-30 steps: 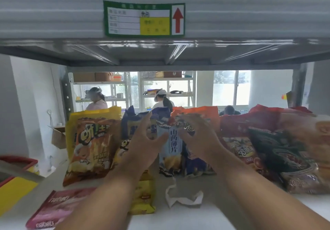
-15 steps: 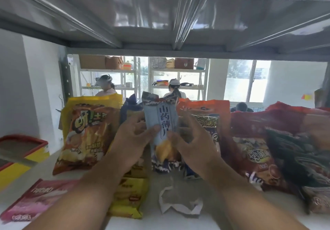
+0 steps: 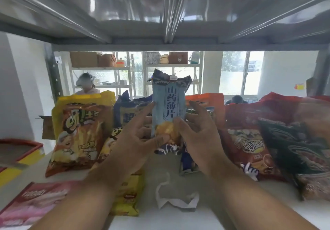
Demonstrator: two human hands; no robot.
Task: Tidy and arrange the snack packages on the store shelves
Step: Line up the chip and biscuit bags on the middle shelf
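A light blue snack bag (image 3: 167,104) with dark blue lettering stands upright, lifted above the white shelf (image 3: 232,217). My left hand (image 3: 137,140) holds its lower left side, and my right hand (image 3: 198,136) pinches its lower right side with thumb in front. Behind it stand a dark blue bag (image 3: 128,111) and an orange bag (image 3: 207,102). An orange-yellow chip bag (image 3: 80,131) leans at the left. Red bags (image 3: 250,147) and a dark bag (image 3: 300,154) lie at the right.
A pink flat packet (image 3: 34,201) and a yellow packet (image 3: 128,197) lie at the front left, a crumpled white paper (image 3: 176,199) in the middle front. The upper shelf's underside (image 3: 166,11) is close overhead. A red-yellow bin (image 3: 16,151) sits left. People work at racks beyond.
Both hands have raised the light blue bag upward out of the row, so it now stands higher than its neighbours. The view has tilted up under the upper shelf.
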